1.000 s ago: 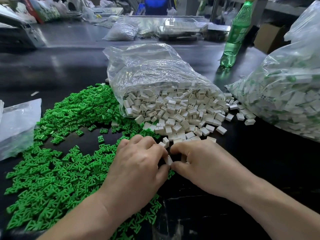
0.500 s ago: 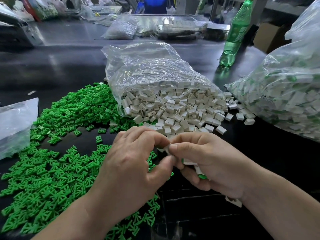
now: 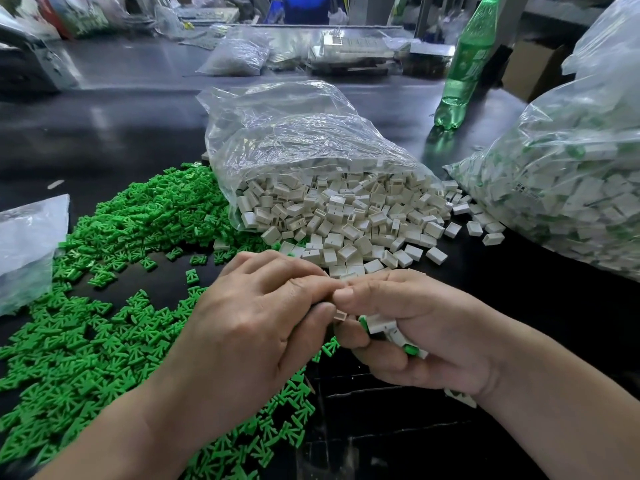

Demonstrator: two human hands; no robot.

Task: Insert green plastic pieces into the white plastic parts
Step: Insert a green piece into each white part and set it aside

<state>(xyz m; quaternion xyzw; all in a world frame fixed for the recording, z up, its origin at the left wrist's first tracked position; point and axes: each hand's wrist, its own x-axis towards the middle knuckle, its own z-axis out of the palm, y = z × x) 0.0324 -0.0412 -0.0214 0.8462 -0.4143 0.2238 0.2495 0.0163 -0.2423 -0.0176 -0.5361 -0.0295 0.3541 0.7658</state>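
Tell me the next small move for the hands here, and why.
Probably squeeze the white part to seat its insert: the left hand and right hand pinch it between them, no green showing on it, while the finished parts in the right palm show green ends.

The white part point(image 3: 341, 315) pinched between the left hand point(image 3: 256, 327) and right hand point(image 3: 426, 334) is mostly covered by their fingers point(image 3: 349, 294), the filled bag point(image 3: 571, 188) right of the open bag point(image 3: 294, 140) runs off the right edge, and the bottle point(image 3: 464, 64) behind the open bag is cropped at its top.
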